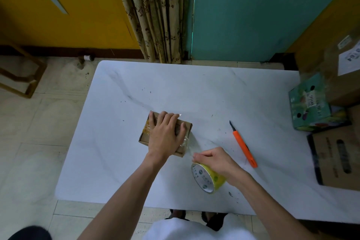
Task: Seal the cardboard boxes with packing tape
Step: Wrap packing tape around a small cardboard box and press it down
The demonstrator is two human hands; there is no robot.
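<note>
A small flat cardboard box lies near the middle of the white marble-look table. My left hand rests flat on its top, fingers spread and straight, pressing it down. Clear tape wraps the box's left side and hangs off its right edge. Just right of the box, my right hand grips a yellowish roll of packing tape that stands tilted on the table; a strip of tape runs from the roll up to the box.
An orange utility knife lies on the table right of the hands. A green printed box and brown cartons stand at the right edge. A curtain hangs beyond the table.
</note>
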